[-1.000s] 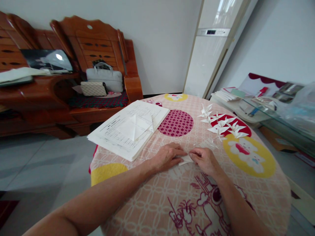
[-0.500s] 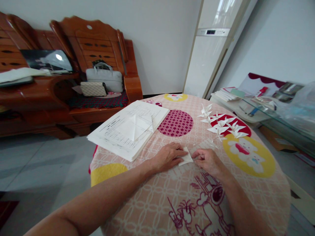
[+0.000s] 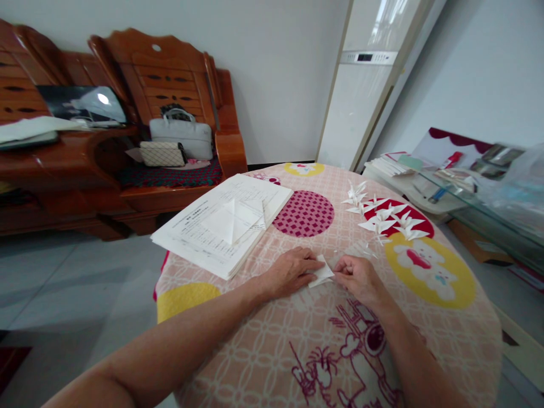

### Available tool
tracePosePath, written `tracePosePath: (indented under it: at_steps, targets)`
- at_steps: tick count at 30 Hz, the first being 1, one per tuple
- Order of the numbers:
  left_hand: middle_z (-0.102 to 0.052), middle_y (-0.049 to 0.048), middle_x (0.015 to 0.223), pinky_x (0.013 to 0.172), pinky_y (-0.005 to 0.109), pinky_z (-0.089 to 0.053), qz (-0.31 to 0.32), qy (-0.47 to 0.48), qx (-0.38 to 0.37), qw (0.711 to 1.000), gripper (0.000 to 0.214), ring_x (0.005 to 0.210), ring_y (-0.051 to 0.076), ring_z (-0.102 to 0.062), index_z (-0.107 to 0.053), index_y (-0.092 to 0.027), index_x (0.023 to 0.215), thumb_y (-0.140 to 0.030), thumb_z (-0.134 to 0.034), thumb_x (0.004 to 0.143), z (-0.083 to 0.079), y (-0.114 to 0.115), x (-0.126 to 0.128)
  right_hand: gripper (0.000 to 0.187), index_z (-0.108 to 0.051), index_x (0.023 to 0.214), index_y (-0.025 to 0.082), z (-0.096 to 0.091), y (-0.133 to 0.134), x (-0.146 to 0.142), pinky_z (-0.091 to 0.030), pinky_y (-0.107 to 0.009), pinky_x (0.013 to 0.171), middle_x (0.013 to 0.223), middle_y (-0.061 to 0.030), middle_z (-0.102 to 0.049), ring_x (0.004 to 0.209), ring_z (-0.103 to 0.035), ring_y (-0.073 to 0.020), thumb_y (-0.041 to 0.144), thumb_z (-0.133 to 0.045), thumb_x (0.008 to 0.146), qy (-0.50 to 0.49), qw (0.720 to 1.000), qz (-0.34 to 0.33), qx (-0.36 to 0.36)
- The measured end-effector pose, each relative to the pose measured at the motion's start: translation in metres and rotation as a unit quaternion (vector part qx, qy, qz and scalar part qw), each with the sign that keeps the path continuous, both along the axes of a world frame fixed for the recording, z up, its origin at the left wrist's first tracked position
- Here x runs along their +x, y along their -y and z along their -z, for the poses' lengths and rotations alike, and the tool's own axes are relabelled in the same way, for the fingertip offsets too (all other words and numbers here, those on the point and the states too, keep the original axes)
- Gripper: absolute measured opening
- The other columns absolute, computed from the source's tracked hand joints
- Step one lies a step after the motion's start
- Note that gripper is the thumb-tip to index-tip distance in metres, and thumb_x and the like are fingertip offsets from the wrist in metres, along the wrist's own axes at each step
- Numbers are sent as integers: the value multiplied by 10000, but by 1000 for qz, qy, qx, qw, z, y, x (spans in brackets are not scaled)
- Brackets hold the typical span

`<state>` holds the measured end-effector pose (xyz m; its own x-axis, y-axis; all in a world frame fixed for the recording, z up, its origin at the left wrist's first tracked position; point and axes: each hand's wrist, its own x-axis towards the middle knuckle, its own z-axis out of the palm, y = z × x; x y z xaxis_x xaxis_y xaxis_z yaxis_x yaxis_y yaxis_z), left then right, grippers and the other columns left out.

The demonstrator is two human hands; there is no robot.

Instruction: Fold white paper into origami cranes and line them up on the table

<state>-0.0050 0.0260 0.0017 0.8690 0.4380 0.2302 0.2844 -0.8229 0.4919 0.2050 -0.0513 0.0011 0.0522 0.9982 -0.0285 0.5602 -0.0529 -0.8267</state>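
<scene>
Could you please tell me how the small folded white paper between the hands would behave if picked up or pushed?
The folded paper looks thin and small, so probably very light. Its raised flap between the left hand and right hand suggests it bends and creases easily. Flat on the tablecloth, it would likely slide, not roll.

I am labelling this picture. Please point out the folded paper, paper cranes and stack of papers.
folded paper (image 3: 322, 271): head view, upper corner.
paper cranes (image 3: 379, 224): head view, middle crane.
stack of papers (image 3: 189, 233): head view, top sheet.
</scene>
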Motion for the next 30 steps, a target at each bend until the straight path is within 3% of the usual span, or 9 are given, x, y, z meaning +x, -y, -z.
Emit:
tracePosePath:
  at_steps: [4, 9, 13, 20, 30]
  targets:
    - [-623, 85, 1087, 902, 302, -450, 0, 19, -20, 1000, 321, 1017, 199, -567, -651, -210, 1184, -186, -523, 890, 1, -2, -1, 63, -560, 653, 178, 6, -3, -3, -315, -206, 480, 548, 33, -536, 516, -460, -107, 202, -585, 706, 38, 997, -16, 60]
    - [-641, 80, 1070, 855, 271, -473, -34, 61, -74, 995, 300, 976, 178, -597, -695, -190, 1114, -142, -565, 848, 6, -7, -2, 163, -661, 681, 156, 5, -3, -7, -336, -222, 517, 566, 20, -570, 557, -501, -131, 273, -595, 773, 70, 995, -43, 50]
    - [-665, 73, 1006, 820, 265, -482, -60, 86, -96, 990, 284, 927, 172, -611, -730, -178, 1034, -105, -596, 794, 11, -11, -1, 285, -649, 618, 155, 5, -4, -10, -298, -222, 514, 547, 25, -549, 551, -492, -127, 332, -567, 826, 120, 989, -55, 61]
    - [-679, 58, 882, 735, 243, -481, -106, 115, -119, 980, 218, 789, 146, -613, -739, -143, 920, -102, -619, 743, 14, -15, -2, 271, -716, 700, 170, 0, -3, -17, -279, -245, 532, 616, -33, -670, 579, -586, -157, 277, -534, 870, 247, 963, -88, 62]
    - [-684, 60, 906, 770, 247, -479, -61, 103, -95, 988, 175, 838, 150, -631, -751, -159, 858, -106, -599, 792, 11, -14, -8, 269, -745, 793, 185, -3, -4, -23, -336, -260, 578, 745, -90, -746, 671, -670, -187, 260, -513, 907, 345, 934, -82, 46]
